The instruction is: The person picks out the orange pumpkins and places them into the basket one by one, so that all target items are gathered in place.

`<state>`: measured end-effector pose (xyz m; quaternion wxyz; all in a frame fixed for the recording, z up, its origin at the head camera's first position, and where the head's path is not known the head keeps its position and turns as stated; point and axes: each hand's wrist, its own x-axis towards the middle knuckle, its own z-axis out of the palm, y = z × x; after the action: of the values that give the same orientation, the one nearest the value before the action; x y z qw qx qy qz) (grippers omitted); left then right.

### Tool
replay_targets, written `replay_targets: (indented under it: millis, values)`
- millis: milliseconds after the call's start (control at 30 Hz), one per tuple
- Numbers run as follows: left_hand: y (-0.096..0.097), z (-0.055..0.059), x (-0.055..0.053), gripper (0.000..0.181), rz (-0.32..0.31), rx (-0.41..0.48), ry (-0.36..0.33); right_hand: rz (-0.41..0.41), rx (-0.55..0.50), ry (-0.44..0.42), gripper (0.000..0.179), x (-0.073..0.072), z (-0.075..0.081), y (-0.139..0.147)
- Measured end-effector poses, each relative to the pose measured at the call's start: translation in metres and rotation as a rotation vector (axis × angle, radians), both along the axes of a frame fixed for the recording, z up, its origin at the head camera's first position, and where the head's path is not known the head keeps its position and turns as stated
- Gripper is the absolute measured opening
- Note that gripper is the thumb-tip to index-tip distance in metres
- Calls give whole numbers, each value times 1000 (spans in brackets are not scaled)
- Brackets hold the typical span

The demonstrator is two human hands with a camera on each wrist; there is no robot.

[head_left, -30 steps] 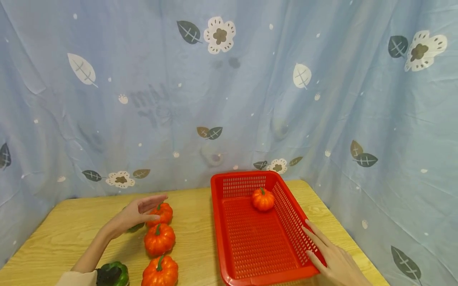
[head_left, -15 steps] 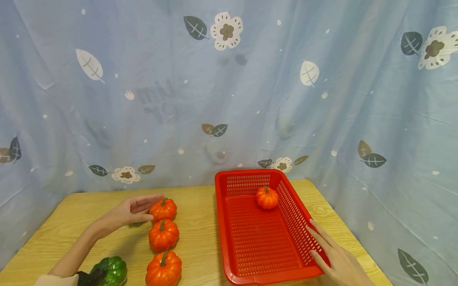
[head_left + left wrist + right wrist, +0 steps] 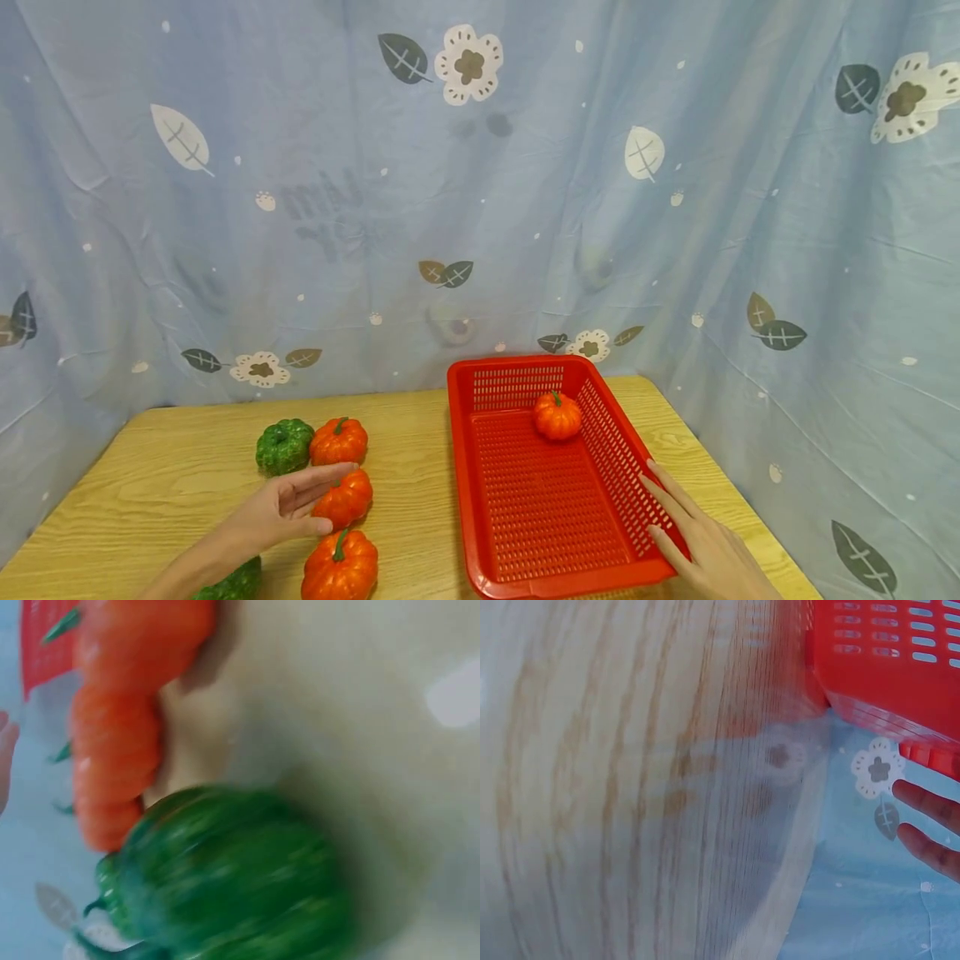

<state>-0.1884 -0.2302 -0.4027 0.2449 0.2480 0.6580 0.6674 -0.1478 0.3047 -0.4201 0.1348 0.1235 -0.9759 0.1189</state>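
My left hand [image 3: 273, 512] is beside the middle orange pumpkin [image 3: 352, 498], partly covering it in the head view. Its fingers are loosely extended, with the thumb apart. Beyond it sits another orange pumpkin [image 3: 339, 442] with a green pumpkin [image 3: 283, 446] to its left. A third orange pumpkin [image 3: 341, 568] lies nearer, and a second green pumpkin [image 3: 238, 581] is half hidden by my forearm. That one looms large and blurred in the left wrist view. My right hand [image 3: 708, 542] rests straight fingers on the right rim of the red basket [image 3: 461, 483].
One orange pumpkin [image 3: 557, 417] lies in the basket's far right corner. The basket stands on the wooden table [image 3: 408, 467], near its right edge. A blue patterned curtain [image 3: 360, 200] hangs behind the table and along its right side.
My left hand has drawn back toward me from the far orange pumpkin to the middle one, uncovering the far green pumpkin. The right hand stays at the basket rim.
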Motion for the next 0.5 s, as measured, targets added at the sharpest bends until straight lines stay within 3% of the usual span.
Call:
replay_targets:
  millis: [133, 267, 367, 500]
  values:
    - [8, -17, 5, 54, 19, 51, 42, -3, -4, 2, 52, 0, 0, 1]
    - [11, -27, 10, 57, 77, -34, 56, -8, -3, -20, 53, 0, 1, 1]
    - [13, -35, 14, 59, 98, -70, -6, -3, -4, -16, 52, -1, 0, 0]
    - [17, -46, 17, 59, 66, -41, -50, 1, -5, 2, 51, -1, -2, 0]
